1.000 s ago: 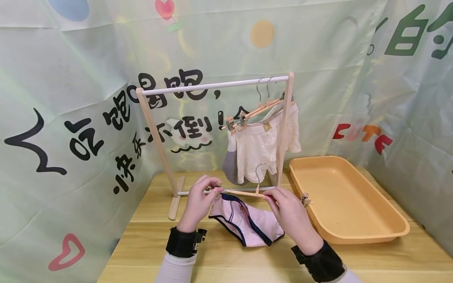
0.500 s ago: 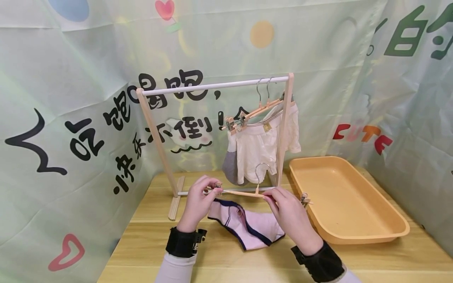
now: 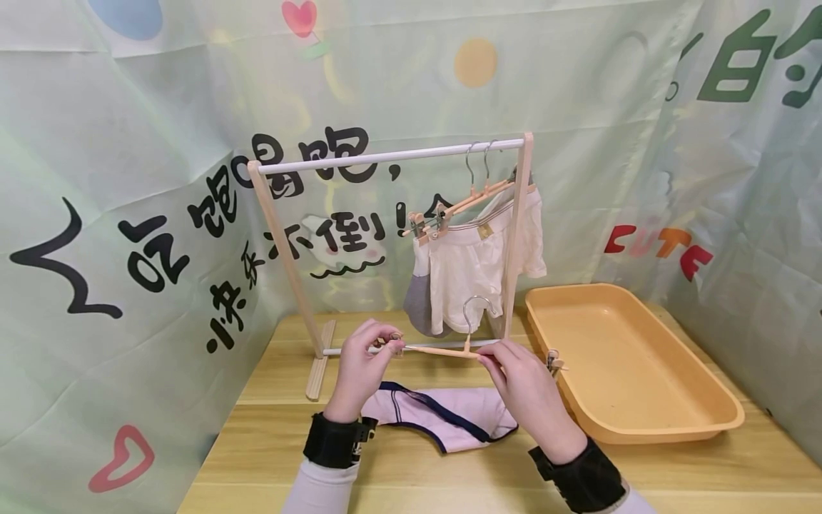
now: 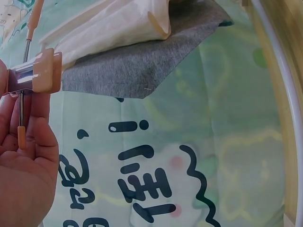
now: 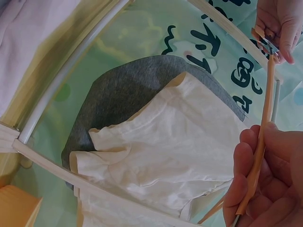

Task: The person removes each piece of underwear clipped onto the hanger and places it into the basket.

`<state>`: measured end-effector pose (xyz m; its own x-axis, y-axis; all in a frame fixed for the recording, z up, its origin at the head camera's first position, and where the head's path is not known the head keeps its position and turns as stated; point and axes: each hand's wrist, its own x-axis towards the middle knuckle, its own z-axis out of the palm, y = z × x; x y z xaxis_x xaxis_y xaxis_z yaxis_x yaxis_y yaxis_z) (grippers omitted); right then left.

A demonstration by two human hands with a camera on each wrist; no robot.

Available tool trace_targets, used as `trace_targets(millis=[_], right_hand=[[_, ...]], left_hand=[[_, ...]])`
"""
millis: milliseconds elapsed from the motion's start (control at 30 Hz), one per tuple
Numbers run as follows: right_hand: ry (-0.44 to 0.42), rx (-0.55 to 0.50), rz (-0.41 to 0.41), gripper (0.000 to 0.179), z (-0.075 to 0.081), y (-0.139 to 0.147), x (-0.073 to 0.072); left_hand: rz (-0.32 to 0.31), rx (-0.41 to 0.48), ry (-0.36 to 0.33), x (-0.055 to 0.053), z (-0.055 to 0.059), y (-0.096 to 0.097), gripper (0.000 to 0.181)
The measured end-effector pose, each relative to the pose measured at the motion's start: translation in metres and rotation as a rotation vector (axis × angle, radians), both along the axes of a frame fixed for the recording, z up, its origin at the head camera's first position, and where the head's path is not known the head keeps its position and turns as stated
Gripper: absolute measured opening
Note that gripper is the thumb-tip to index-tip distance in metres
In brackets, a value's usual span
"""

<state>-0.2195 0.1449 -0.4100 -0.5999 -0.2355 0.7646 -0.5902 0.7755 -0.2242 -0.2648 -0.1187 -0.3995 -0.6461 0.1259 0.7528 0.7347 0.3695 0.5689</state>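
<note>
My left hand (image 3: 367, 364) pinches the clip (image 4: 40, 73) at the left end of a small clip hanger (image 3: 443, 352). The right hand (image 3: 523, 385) grips the hanger's orange bar (image 5: 265, 123) between thumb and fingers, right of its upright metal hook (image 3: 469, 314). Another clip (image 3: 554, 363) sticks out beyond the right hand at the hanger's other end. Below, pink underpants (image 3: 472, 410) with navy trim lie on the table, apart from the hanger. Their left end is partly hidden behind the left wrist, and their right end reaches the right hand.
Behind the hands stands a small clothes rack (image 3: 385, 155) with a white rail. White shorts (image 3: 465, 275) and a grey-and-white garment (image 3: 419, 303) hang at its right end on clip hangers. A yellow tray (image 3: 648, 432) rests on the wooden table (image 3: 257, 464) at the right.
The underpants' left part, raised by the left clip a second ago, has dropped onto the table and spread leftward. Both hands keep their hold on the hanger, almost still.
</note>
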Motion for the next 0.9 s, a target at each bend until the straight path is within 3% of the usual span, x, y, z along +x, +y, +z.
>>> trace_targets(millis=[300, 900], right_hand=[[0.005, 0.000, 0.005, 0.008, 0.0003, 0.0006, 0.0004], [0.002, 0.010, 0.006, 0.009, -0.0012, 0.0009, -0.0005]], left_hand=[[-0.021, 0.008, -0.026, -0.0007, -0.0017, -0.0002, 0.015], [-0.037, -0.014, -0.017, -0.0008, -0.0012, -0.0001, 0.006]])
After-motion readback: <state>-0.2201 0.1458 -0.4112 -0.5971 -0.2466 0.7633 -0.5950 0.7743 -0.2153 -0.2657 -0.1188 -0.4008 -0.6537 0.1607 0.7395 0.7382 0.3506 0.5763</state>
